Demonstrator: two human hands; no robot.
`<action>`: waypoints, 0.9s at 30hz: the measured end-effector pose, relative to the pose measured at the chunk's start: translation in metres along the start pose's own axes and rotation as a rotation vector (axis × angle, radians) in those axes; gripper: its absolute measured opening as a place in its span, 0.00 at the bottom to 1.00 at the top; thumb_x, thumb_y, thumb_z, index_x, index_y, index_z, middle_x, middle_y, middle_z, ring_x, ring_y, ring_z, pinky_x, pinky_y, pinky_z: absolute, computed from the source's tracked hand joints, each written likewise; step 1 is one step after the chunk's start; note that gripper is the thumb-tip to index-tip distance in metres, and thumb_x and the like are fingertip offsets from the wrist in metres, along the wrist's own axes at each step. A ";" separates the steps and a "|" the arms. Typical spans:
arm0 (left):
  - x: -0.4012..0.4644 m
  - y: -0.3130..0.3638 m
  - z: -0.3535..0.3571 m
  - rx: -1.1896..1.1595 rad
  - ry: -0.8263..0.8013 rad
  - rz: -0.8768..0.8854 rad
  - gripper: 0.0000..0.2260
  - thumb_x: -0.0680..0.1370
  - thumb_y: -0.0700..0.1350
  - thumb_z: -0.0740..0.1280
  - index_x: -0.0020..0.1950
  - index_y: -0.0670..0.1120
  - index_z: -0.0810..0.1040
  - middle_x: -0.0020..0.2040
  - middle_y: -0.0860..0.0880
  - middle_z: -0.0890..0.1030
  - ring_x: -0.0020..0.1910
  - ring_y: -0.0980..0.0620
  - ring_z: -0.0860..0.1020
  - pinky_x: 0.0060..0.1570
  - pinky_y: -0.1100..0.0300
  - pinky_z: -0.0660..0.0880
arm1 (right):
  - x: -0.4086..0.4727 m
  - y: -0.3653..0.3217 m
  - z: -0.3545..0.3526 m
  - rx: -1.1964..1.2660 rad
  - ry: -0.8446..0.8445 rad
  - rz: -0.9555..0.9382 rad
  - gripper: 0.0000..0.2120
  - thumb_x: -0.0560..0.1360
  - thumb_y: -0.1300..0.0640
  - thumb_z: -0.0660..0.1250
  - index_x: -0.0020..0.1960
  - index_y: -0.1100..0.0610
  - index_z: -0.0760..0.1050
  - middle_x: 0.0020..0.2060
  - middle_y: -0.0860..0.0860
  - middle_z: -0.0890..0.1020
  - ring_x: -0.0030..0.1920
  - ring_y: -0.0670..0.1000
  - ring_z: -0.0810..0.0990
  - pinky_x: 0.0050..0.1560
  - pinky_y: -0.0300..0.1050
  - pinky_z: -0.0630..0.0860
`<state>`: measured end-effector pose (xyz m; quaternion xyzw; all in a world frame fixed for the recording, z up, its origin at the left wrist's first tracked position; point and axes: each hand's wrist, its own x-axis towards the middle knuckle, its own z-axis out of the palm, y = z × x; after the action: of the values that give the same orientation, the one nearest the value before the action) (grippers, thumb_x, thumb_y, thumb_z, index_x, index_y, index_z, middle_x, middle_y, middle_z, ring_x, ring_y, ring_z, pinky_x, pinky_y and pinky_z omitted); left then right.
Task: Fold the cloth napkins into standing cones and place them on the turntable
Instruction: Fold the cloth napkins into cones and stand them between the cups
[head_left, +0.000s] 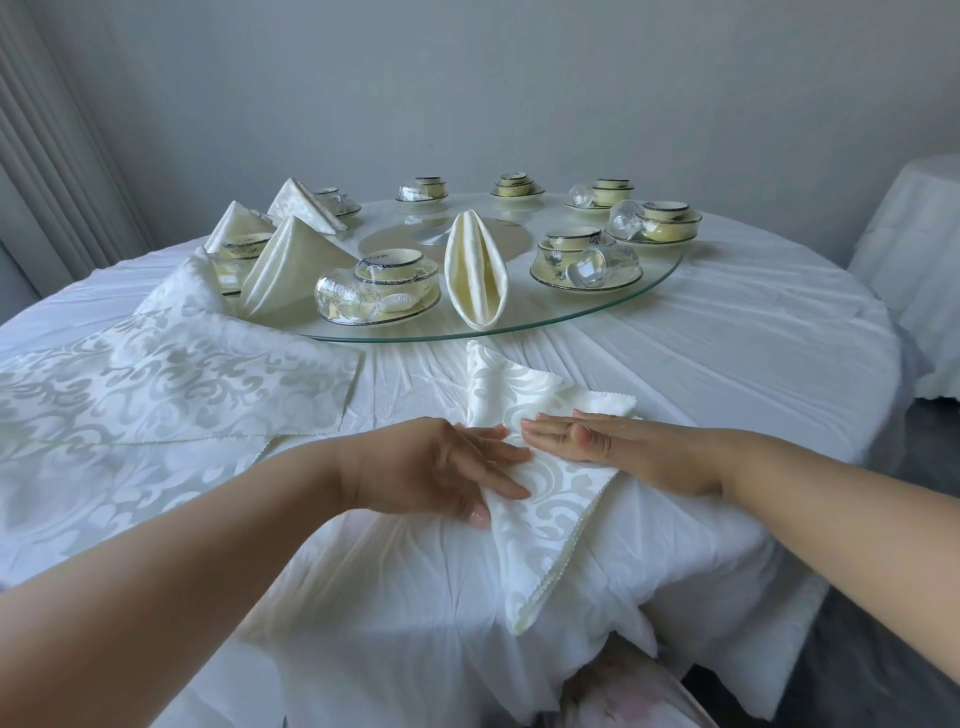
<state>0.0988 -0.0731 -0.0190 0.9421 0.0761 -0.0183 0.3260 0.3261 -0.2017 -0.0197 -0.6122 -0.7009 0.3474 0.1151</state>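
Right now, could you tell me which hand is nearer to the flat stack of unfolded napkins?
Left. The left hand lies just beside the unfolded napkins; the right hand lies farther right.

round table (727, 353) in white cloth; glass turntable (660, 283) at 12 o'clock, flat napkin stack (171, 374) at 10 o'clock, part-folded napkin (545, 499) at 6 o'clock over near edge

white tablecloth (727, 364) covers round table | bowl-and-plate sets (670, 221) ringed far | overturned glasses (343, 296) beside them | curtain (57, 156) far left
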 end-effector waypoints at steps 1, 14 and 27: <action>0.001 -0.001 0.000 -0.009 0.001 -0.010 0.18 0.74 0.40 0.73 0.63 0.49 0.79 0.70 0.53 0.72 0.70 0.73 0.57 0.67 0.77 0.53 | 0.000 0.001 0.001 -0.011 0.008 -0.009 0.41 0.65 0.21 0.37 0.74 0.35 0.55 0.73 0.28 0.51 0.66 0.22 0.42 0.72 0.35 0.39; 0.021 0.000 0.009 -0.069 0.524 -0.131 0.14 0.82 0.51 0.57 0.39 0.46 0.69 0.36 0.49 0.72 0.36 0.52 0.70 0.41 0.55 0.70 | 0.010 -0.001 -0.013 0.347 0.003 0.187 0.34 0.63 0.23 0.43 0.66 0.31 0.57 0.73 0.35 0.59 0.71 0.37 0.58 0.75 0.44 0.49; 0.064 -0.004 0.003 -0.476 0.871 -0.747 0.14 0.83 0.48 0.55 0.41 0.42 0.69 0.41 0.43 0.74 0.38 0.46 0.72 0.34 0.60 0.68 | 0.040 0.012 -0.042 0.312 0.480 0.270 0.12 0.68 0.54 0.77 0.44 0.62 0.80 0.35 0.54 0.79 0.35 0.51 0.75 0.37 0.42 0.69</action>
<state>0.1617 -0.0634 -0.0297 0.6744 0.5284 0.2724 0.4378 0.3513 -0.1496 -0.0068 -0.7391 -0.5044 0.3085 0.3227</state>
